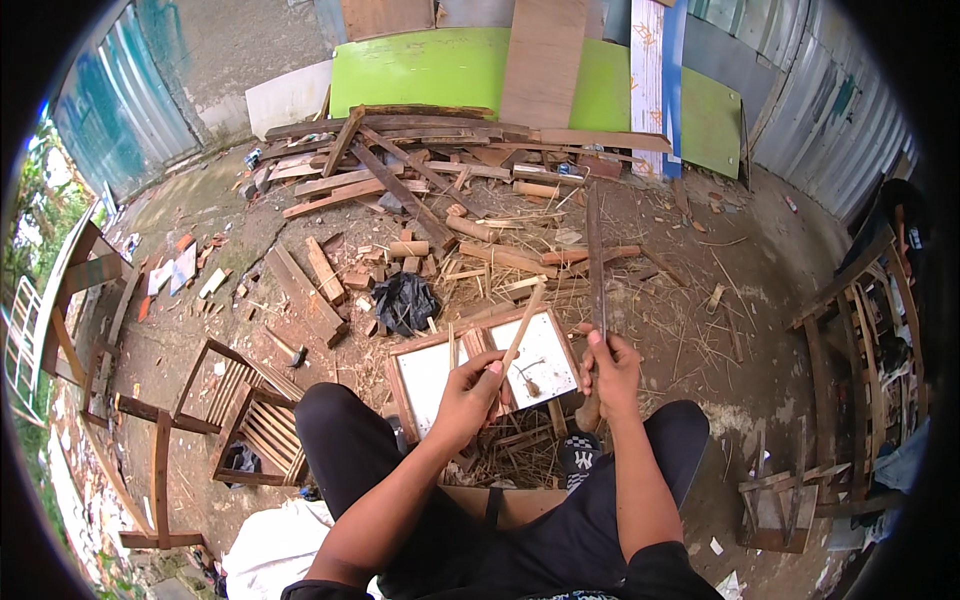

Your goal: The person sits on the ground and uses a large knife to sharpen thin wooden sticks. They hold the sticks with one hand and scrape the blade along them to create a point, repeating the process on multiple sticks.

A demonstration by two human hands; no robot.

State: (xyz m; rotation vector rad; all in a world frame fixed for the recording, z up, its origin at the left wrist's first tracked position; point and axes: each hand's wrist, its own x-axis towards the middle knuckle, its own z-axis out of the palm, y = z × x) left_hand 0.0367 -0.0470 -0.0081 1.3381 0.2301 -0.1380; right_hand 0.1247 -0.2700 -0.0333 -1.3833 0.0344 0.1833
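My left hand grips a thin pale wooden stick that slants up to the right. My right hand is closed around the wooden handle of a long dark blade pointing up and away, close beside the stick's tip. Both hands hover over a white board in a wooden frame lying on the ground between my knees. I am crouched in black trousers, one patterned sock showing.
A heap of scrap planks lies ahead, backed by green panels. A black plastic bag, a hammer, slatted wooden frames at left and wooden racks at right surround me. Straw and shavings cover the dirt.
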